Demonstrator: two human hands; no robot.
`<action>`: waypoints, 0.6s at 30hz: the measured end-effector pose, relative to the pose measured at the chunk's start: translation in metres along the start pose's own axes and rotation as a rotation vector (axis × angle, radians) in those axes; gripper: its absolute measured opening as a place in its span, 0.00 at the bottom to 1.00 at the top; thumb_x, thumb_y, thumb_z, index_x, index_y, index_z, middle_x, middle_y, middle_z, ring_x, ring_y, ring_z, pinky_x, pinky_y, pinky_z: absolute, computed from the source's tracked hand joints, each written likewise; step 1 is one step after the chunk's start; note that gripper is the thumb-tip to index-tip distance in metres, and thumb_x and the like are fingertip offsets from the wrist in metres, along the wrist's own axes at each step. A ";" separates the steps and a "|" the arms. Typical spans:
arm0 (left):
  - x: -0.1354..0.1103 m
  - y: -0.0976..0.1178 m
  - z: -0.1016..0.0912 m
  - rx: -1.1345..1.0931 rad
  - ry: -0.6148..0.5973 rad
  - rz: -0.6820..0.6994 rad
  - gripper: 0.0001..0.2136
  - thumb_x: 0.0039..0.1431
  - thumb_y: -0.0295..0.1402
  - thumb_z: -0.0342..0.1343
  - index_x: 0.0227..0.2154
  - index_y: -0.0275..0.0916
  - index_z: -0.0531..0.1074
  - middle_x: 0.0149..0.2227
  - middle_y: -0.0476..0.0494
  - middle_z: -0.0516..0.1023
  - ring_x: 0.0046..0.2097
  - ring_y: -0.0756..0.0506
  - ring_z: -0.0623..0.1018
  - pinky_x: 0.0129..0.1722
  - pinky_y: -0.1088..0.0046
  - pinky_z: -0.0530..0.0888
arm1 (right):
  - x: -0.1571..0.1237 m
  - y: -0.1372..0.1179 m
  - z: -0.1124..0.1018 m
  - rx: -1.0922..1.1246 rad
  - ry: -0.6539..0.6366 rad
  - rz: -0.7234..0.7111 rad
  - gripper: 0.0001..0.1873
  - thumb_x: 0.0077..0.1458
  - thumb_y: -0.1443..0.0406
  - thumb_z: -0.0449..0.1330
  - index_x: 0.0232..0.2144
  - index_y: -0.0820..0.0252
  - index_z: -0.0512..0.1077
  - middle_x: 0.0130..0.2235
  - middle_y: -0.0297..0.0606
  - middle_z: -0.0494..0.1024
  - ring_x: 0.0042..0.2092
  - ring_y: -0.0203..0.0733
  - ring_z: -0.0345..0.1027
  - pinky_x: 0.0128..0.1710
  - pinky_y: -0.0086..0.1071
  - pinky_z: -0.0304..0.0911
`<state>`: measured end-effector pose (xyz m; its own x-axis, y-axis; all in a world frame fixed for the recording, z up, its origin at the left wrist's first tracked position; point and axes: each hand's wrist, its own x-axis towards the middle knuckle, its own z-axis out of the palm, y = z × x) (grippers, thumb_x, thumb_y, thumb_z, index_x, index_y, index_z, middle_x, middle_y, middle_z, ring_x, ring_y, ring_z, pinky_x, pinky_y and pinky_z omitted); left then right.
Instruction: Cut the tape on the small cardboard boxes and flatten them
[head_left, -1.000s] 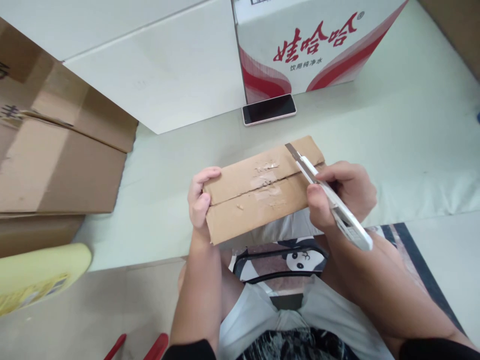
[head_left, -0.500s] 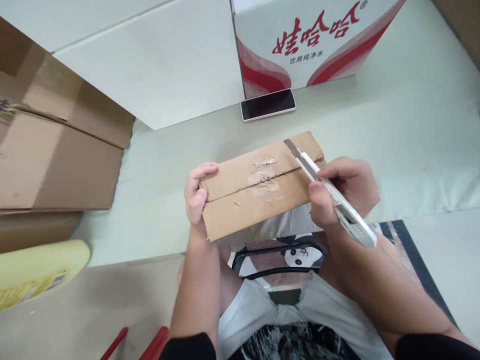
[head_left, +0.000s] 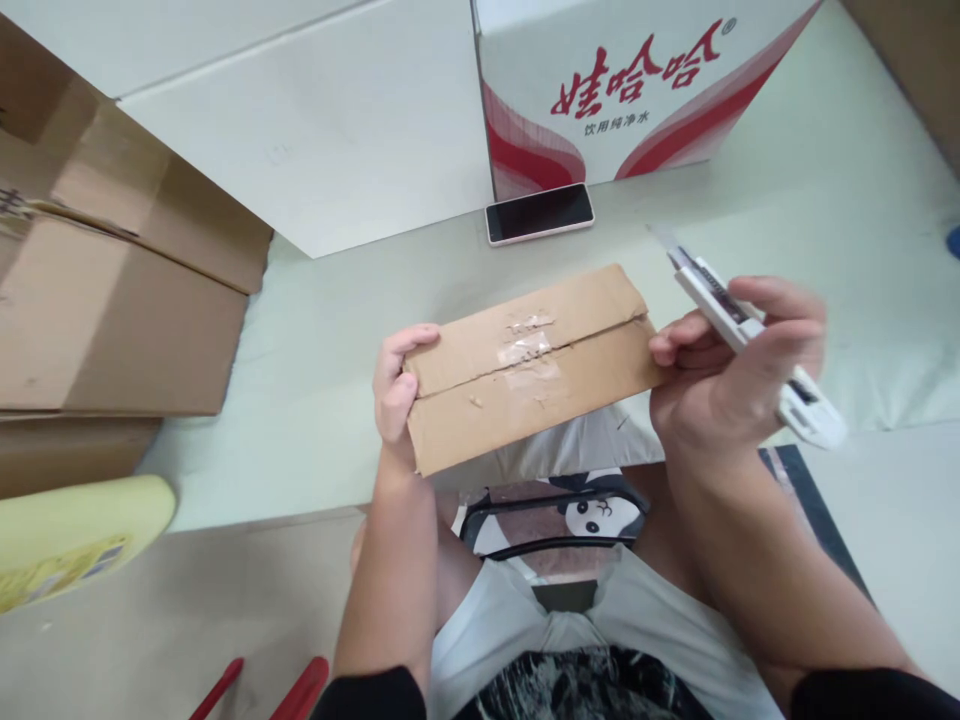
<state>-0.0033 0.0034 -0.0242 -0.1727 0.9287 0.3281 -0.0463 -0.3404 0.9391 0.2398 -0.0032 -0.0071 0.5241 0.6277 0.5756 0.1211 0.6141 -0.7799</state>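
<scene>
A small brown cardboard box [head_left: 480,400] is held up over the table edge, its seam and torn clear tape facing me. My left hand [head_left: 401,385] grips its left end, thumb on the front. At the other end, the fingertips of my right hand [head_left: 742,370] are against the box's right edge. Between thumb and forefinger that hand also holds a white utility knife [head_left: 724,310], its blade out and pointing up and left, clear of the cardboard. The knife's handle passes behind the thumb.
A phone [head_left: 540,214] lies on the pale tabletop [head_left: 337,330] before a white and red carton [head_left: 637,90]. Large brown boxes [head_left: 127,300] stand at left, with a yellow bottle [head_left: 82,530] nearer me. A panda picture [head_left: 600,515] is below, between my legs.
My right hand has moved right and turned, taking the knife off the box's top right area. The box and my left hand have barely moved.
</scene>
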 end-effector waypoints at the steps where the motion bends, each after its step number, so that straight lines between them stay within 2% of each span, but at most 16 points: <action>1: 0.000 -0.001 -0.001 0.003 0.001 -0.015 0.17 0.55 0.49 0.58 0.40 0.44 0.80 0.44 0.43 0.80 0.47 0.40 0.76 0.47 0.65 0.73 | 0.000 0.001 0.000 -0.019 -0.001 -0.014 0.16 0.65 0.48 0.58 0.44 0.51 0.74 0.25 0.27 0.76 0.24 0.34 0.73 0.22 0.29 0.68; 3: 0.002 -0.004 -0.002 0.006 0.011 -0.064 0.19 0.55 0.50 0.59 0.41 0.43 0.80 0.44 0.42 0.79 0.46 0.40 0.76 0.46 0.65 0.73 | -0.002 0.002 -0.001 -0.064 -0.045 -0.084 0.15 0.61 0.52 0.64 0.47 0.50 0.73 0.32 0.30 0.82 0.35 0.38 0.81 0.36 0.35 0.78; 4: 0.003 -0.006 -0.002 -0.002 0.019 -0.096 0.19 0.54 0.51 0.59 0.41 0.43 0.79 0.44 0.42 0.78 0.45 0.40 0.76 0.45 0.65 0.73 | -0.003 0.003 -0.002 -0.084 -0.081 -0.125 0.15 0.61 0.53 0.65 0.48 0.50 0.73 0.36 0.31 0.84 0.41 0.41 0.83 0.43 0.40 0.79; 7: 0.006 -0.010 0.001 -0.015 0.016 -0.142 0.21 0.53 0.54 0.59 0.41 0.43 0.78 0.44 0.42 0.76 0.44 0.41 0.75 0.44 0.65 0.73 | -0.002 0.005 -0.005 -0.111 -0.204 -0.184 0.11 0.68 0.56 0.57 0.50 0.48 0.71 0.40 0.32 0.85 0.54 0.44 0.80 0.55 0.46 0.76; 9: 0.006 -0.010 0.005 -0.016 0.014 -0.144 0.21 0.53 0.54 0.60 0.40 0.43 0.78 0.44 0.42 0.76 0.44 0.41 0.75 0.43 0.66 0.73 | 0.001 0.008 -0.007 -0.115 -0.244 -0.157 0.08 0.70 0.58 0.54 0.49 0.47 0.68 0.39 0.29 0.85 0.56 0.42 0.79 0.58 0.46 0.75; 12: 0.006 -0.007 0.009 -0.001 0.025 -0.136 0.21 0.54 0.54 0.60 0.41 0.44 0.79 0.45 0.43 0.77 0.45 0.41 0.75 0.45 0.66 0.73 | 0.005 0.010 -0.011 -0.117 -0.252 -0.116 0.04 0.70 0.59 0.54 0.45 0.49 0.66 0.36 0.27 0.85 0.55 0.41 0.80 0.60 0.46 0.73; 18: 0.002 -0.001 0.009 0.081 0.055 -0.132 0.20 0.60 0.54 0.60 0.48 0.49 0.77 0.51 0.44 0.78 0.51 0.42 0.77 0.54 0.63 0.72 | 0.003 0.010 -0.012 -0.161 -0.207 -0.046 0.08 0.69 0.56 0.55 0.41 0.52 0.64 0.29 0.30 0.81 0.52 0.47 0.81 0.60 0.54 0.70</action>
<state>0.0055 0.0072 -0.0239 -0.2242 0.9544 0.1969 0.0072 -0.2005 0.9797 0.2529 -0.0007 -0.0158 0.3339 0.6957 0.6361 0.2819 0.5702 -0.7716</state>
